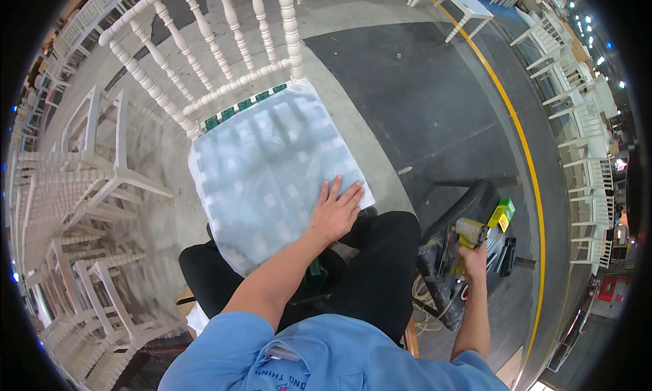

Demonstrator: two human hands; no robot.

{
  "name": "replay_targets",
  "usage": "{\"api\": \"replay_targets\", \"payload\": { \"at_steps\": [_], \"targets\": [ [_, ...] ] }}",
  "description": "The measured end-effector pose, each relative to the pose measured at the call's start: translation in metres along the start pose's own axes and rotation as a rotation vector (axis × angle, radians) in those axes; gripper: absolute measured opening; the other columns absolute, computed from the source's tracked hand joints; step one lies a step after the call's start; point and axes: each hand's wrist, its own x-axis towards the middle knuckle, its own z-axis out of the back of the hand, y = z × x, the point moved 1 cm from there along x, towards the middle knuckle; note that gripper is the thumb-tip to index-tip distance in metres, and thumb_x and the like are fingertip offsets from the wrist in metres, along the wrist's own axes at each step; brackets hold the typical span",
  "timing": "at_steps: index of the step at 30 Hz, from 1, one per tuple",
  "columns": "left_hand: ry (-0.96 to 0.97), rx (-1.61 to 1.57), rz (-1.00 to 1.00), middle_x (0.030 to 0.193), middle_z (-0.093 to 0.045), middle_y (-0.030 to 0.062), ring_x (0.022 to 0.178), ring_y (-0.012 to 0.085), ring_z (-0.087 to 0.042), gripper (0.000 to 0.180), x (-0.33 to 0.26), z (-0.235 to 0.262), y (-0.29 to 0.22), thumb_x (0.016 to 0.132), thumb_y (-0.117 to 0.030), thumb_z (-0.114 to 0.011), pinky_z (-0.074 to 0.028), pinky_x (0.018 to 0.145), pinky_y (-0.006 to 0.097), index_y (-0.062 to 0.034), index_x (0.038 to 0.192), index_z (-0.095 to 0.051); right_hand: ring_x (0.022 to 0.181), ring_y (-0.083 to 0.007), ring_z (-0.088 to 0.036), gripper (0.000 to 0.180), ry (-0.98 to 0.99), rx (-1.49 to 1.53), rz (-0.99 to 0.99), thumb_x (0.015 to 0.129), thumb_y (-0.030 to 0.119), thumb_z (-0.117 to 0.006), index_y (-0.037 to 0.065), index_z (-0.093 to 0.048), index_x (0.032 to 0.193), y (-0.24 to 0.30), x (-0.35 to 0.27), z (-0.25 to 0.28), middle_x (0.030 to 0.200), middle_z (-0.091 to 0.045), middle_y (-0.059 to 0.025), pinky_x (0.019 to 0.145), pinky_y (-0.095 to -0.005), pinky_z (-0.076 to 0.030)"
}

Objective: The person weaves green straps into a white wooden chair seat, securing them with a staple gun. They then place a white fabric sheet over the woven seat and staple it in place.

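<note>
A cream chair with turned spindles [234, 41] stands before me, its seat covered by a thin white cloth [272, 160]. Green webbing straps [245, 104] show along the seat's back edge, and their woven pattern shows faintly through the cloth. My left hand [335, 213] lies flat on the cloth near the seat's front right corner, fingers spread. Off to the right, my right hand [473, 260] is wrapped round the handle of a yellow air staple gun [470, 232], above a dark padded stand. The gun's nose is hard to make out.
Beside the gun, the dark stand [480, 199] carries a green and yellow box [502, 215] and black-handled tools [506, 256]. A pale hose [424, 296] coils below it. Stacked unfinished chair frames [102, 160] crowd the left. A yellow floor line [523, 139] and white chairs [589, 167] lie right.
</note>
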Motion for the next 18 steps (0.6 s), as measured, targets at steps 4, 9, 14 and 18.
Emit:
{"api": "replay_targets", "payload": {
  "at_steps": [4, 9, 14, 18],
  "targets": [
    [-0.041, -0.011, 0.0, 0.169, -0.042, -0.0062, 0.16, 0.0376, -0.026, 0.053, -0.001, -0.001, 0.001, 0.106, -0.039, -0.057, -0.019, 0.13, 0.059, -0.0232, 0.156, -0.055, 0.115, -0.0208, -0.068, 0.073, 0.368, -0.072, 0.167, 0.08, 0.009, -0.091, 0.003, -0.057, 0.145, 0.109, 0.016, -0.05, 0.129, -0.07, -0.0083, 0.099, -0.0357, -0.054],
    [-0.047, -0.042, 0.02, 0.167, -0.043, -0.0056, 0.16, 0.0368, -0.027, 0.053, -0.002, -0.002, 0.002, 0.104, -0.04, -0.059, -0.019, 0.131, 0.059, -0.0236, 0.155, -0.056, 0.119, -0.028, -0.069, 0.069, 0.942, -0.384, 0.542, 0.08, 0.008, -0.089, 0.01, -0.063, 0.143, 0.203, 0.036, -0.141, 0.13, -0.073, -0.0114, 0.107, -0.0409, -0.053],
    [0.032, -0.078, 0.036, 0.167, -0.044, -0.0055, 0.159, 0.0365, -0.028, 0.053, -0.003, -0.003, 0.005, 0.104, -0.04, -0.059, -0.019, 0.131, 0.058, -0.0242, 0.154, -0.057, 0.115, -0.0408, -0.069, 0.067, 1.111, -1.122, 0.864, 0.078, 0.01, -0.085, 0.019, -0.065, 0.141, 0.196, 0.056, -0.202, 0.124, -0.074, -0.0173, 0.1, -0.0481, -0.056],
    [-0.07, -0.086, 0.02, 0.166, -0.045, -0.0051, 0.158, 0.0365, -0.03, 0.053, -0.003, -0.002, 0.006, 0.103, -0.039, -0.061, -0.022, 0.13, 0.058, -0.024, 0.153, -0.058, 0.116, -0.0425, -0.068, 0.062, 1.162, -1.152, 0.822, 0.079, 0.006, -0.076, 0.018, -0.066, 0.139, 0.174, 0.066, -0.208, 0.123, -0.074, -0.0178, 0.098, -0.0497, -0.055]
  ]
}}
